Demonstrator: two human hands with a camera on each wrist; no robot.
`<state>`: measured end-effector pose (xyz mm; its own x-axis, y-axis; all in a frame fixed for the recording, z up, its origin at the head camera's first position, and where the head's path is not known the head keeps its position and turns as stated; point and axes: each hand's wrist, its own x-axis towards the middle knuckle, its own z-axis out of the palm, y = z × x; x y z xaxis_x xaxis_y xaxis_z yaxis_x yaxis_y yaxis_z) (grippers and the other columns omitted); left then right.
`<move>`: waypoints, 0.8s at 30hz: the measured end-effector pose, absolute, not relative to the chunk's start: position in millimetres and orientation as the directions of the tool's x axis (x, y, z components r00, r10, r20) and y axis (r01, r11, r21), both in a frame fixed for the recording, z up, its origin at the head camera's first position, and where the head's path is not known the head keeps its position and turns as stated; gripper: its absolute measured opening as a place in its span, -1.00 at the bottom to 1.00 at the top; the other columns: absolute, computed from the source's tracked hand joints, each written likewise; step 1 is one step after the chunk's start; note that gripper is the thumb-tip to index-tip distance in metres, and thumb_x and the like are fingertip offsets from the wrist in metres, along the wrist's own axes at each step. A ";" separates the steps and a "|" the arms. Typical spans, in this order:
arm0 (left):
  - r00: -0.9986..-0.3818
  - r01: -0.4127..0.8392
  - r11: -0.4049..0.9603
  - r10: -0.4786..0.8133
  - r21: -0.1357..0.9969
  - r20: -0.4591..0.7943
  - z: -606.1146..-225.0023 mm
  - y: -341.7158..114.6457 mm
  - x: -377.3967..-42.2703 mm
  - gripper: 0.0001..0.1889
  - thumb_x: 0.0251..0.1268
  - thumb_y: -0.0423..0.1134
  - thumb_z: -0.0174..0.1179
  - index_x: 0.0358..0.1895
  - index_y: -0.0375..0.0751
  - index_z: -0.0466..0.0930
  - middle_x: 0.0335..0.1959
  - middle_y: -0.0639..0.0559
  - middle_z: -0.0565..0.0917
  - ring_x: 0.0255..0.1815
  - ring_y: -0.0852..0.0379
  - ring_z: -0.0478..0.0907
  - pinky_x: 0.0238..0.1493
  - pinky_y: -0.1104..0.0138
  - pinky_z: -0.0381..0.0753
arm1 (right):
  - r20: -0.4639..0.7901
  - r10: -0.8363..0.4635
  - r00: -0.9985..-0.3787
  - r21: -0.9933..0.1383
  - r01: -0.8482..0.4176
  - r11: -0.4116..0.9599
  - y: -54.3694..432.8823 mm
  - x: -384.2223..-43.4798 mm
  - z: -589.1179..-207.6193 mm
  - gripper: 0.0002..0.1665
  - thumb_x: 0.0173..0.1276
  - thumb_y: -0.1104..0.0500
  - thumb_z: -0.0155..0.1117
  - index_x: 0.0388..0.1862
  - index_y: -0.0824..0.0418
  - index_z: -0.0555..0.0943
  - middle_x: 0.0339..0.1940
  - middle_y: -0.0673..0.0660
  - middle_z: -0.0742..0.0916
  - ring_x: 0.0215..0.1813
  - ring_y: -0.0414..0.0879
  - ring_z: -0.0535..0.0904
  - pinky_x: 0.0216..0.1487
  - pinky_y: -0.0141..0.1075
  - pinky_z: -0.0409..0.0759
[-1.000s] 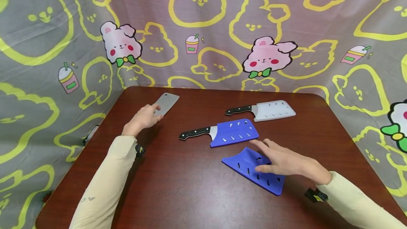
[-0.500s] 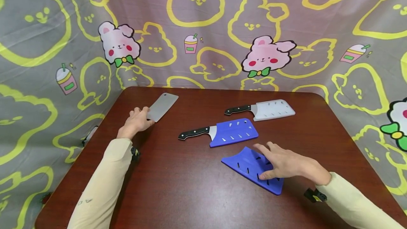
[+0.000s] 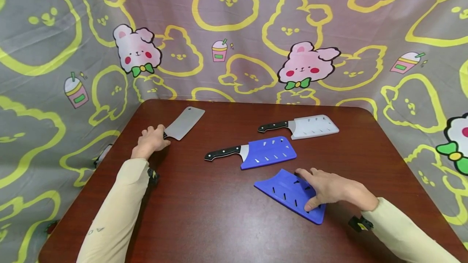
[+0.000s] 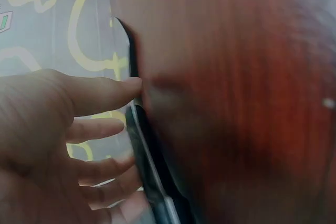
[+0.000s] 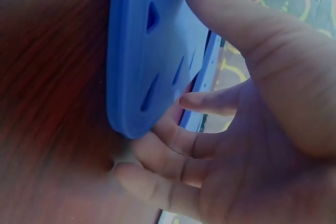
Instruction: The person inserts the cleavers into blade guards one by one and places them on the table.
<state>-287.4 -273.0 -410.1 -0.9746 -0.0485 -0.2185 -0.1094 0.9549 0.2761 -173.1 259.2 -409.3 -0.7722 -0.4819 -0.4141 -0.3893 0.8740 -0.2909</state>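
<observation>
A bare cleaver (image 3: 185, 123) with a grey blade lies at the far left. My left hand (image 3: 150, 138) is over its black handle (image 4: 147, 156), with thumb and fingers spread along the handle in the left wrist view. At the front right lies a loose blue slotted blade cover (image 3: 279, 192). My right hand (image 3: 332, 188) arches over its right end, the thumb above its face and the fingers around the far edge. In the right wrist view those fingers (image 5: 163, 156) reach down beside the cover's corner, loosely bent.
A black-handled cleaver in a blue cover (image 3: 270, 153) lies mid-table. Behind it is another cleaver in a white cover (image 3: 316, 127). The brown wooden table (image 3: 204, 214) is bordered at the back and sides by a patterned curtain (image 3: 248, 72).
My left hand has drawn back from the bare cleaver's blade to its handle. My right hand has shifted slightly right and nearer over the loose blue cover, which has stayed in place.
</observation>
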 end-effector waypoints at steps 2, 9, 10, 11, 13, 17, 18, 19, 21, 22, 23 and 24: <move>-0.968 -0.125 0.956 -0.059 0.267 -0.243 -411.9 -275.2 -286.4 -0.37 0.41 -0.16 0.12 0.39 -0.38 0.11 0.26 -0.60 0.22 0.25 -0.55 0.17 0.18 -0.31 0.27 | -0.425 -0.477 -0.769 -0.307 -0.373 0.876 259.3 -175.3 -410.5 0.30 -0.13 -0.36 0.53 0.48 0.16 0.17 0.19 0.36 0.50 0.12 0.17 0.52 0.02 0.12 0.55; -0.954 -0.155 0.953 -0.077 0.259 -0.288 -411.2 -281.1 -283.9 -0.41 0.38 -0.25 0.02 0.40 -0.39 0.10 0.28 -0.56 0.28 0.20 -0.50 0.32 0.12 -0.29 0.37 | -0.397 -0.461 -0.794 -0.273 -0.377 0.885 258.0 -179.2 -410.1 0.11 -0.19 -0.38 0.55 0.27 0.13 0.36 -0.03 0.13 0.53 -0.03 -0.03 0.48 -0.10 -0.10 0.54; -0.952 -0.157 0.954 -0.078 0.255 -0.297 -410.4 -281.5 -283.6 -0.41 0.38 -0.25 0.02 0.40 -0.40 0.11 0.28 -0.56 0.29 0.19 -0.50 0.34 0.11 -0.29 0.38 | -0.390 -0.457 -0.799 -0.271 -0.375 0.887 257.8 -179.6 -409.3 0.06 -0.19 -0.37 0.55 0.21 0.11 0.39 -0.07 0.10 0.52 -0.05 -0.05 0.47 -0.14 -0.13 0.53; -0.948 -0.162 0.954 -0.080 0.251 -0.307 -410.0 -282.0 -283.6 -0.41 0.39 -0.24 0.02 0.39 -0.41 0.12 0.29 -0.55 0.29 0.18 -0.49 0.35 0.11 -0.28 0.38 | -0.381 -0.459 -0.803 -0.274 -0.376 0.885 257.9 -180.2 -408.4 0.00 -0.19 -0.36 0.55 0.16 0.10 0.40 -0.11 0.08 0.51 -0.08 -0.07 0.46 -0.17 -0.16 0.51; -0.944 -0.169 0.953 -0.083 0.250 -0.320 -409.2 -282.2 -283.3 -0.41 0.39 -0.21 0.02 0.39 -0.41 0.13 0.30 -0.54 0.30 0.17 -0.48 0.37 0.10 -0.28 0.39 | -0.356 -0.469 -0.809 -0.289 -0.381 0.878 258.4 -181.5 -407.3 -0.07 -0.16 -0.35 0.55 0.07 0.10 0.41 -0.16 0.06 0.50 -0.12 -0.09 0.45 -0.22 -0.22 0.48; -0.945 -0.168 0.951 -0.081 0.259 -0.316 -409.5 -282.0 -284.2 -0.40 0.37 -0.16 0.06 0.35 -0.44 0.18 0.27 -0.53 0.35 0.15 -0.46 0.40 0.09 -0.25 0.41 | -0.298 -0.491 -0.819 -0.361 -0.380 0.852 260.1 -184.9 -406.2 -0.18 -0.03 -0.30 0.52 0.00 0.10 0.34 -0.20 0.03 0.50 -0.17 -0.12 0.44 -0.28 -0.30 0.43; -0.945 -0.169 0.949 -0.080 0.266 -0.316 -409.7 -281.7 -284.4 -0.40 0.36 -0.15 0.08 0.34 -0.45 0.20 0.25 -0.53 0.37 0.14 -0.46 0.42 0.07 -0.24 0.43 | -0.283 -0.498 -0.820 -0.381 -0.380 0.843 260.7 -185.7 -406.1 -0.20 0.00 -0.29 0.51 -0.01 0.11 0.33 -0.19 0.03 0.51 -0.17 -0.12 0.45 -0.28 -0.31 0.44; -0.945 -0.172 0.947 -0.081 0.271 -0.316 -410.2 -281.6 -284.8 -0.40 0.36 -0.14 0.09 0.32 -0.46 0.21 0.23 -0.52 0.39 0.12 -0.44 0.43 0.05 -0.22 0.44 | -0.272 -0.504 -0.820 -0.401 -0.380 0.834 261.1 -186.5 -405.9 -0.23 0.04 -0.27 0.50 -0.01 0.11 0.32 -0.17 0.03 0.53 -0.15 -0.12 0.47 -0.27 -0.31 0.46; -0.943 -0.181 0.943 -0.085 0.279 -0.321 -411.1 -281.2 -286.1 -0.41 0.36 -0.11 0.11 0.27 -0.49 0.26 0.16 -0.50 0.43 0.05 -0.40 0.47 -0.01 -0.18 0.47 | -0.254 -0.521 -0.815 -0.432 -0.387 0.815 261.9 -187.7 -404.8 -0.27 0.11 -0.22 0.47 0.01 0.12 0.31 -0.12 0.03 0.57 -0.10 -0.12 0.51 -0.22 -0.30 0.51; -0.943 -0.183 0.941 -0.086 0.284 -0.322 -411.4 -280.8 -287.1 -0.43 0.35 -0.10 0.11 0.23 -0.50 0.29 0.12 -0.49 0.46 0.01 -0.37 0.48 -0.04 -0.16 0.48 | -0.252 -0.530 -0.810 -0.445 -0.389 0.807 262.3 -188.1 -404.0 -0.28 0.14 -0.20 0.46 0.04 0.12 0.30 -0.09 0.03 0.59 -0.08 -0.11 0.53 -0.20 -0.28 0.54; -0.942 -0.185 0.940 -0.087 0.287 -0.323 -411.8 -280.2 -288.2 -0.44 0.35 -0.09 0.11 0.21 -0.50 0.32 0.08 -0.48 0.48 -0.02 -0.34 0.49 -0.06 -0.14 0.49 | -0.253 -0.541 -0.802 -0.458 -0.394 0.797 262.6 -188.4 -403.1 -0.30 0.17 -0.18 0.45 0.05 0.11 0.29 -0.06 0.04 0.60 -0.05 -0.11 0.54 -0.17 -0.26 0.55; -0.942 -0.187 0.939 -0.088 0.289 -0.324 -411.9 -279.4 -289.3 -0.44 0.35 -0.08 0.11 0.20 -0.51 0.35 0.06 -0.46 0.49 -0.05 -0.31 0.49 -0.07 -0.12 0.50 | -0.250 -0.559 -0.791 -0.469 -0.406 0.785 262.9 -188.7 -402.1 -0.32 0.20 -0.15 0.44 0.06 0.12 0.28 -0.05 0.05 0.62 -0.04 -0.10 0.56 -0.14 -0.24 0.57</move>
<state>-289.3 -279.4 -411.9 -0.9419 -0.0884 -0.3239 -0.1875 0.9388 0.2890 -188.7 262.9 -402.1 -0.7910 -0.5586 -0.2497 -0.4061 0.7846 -0.4685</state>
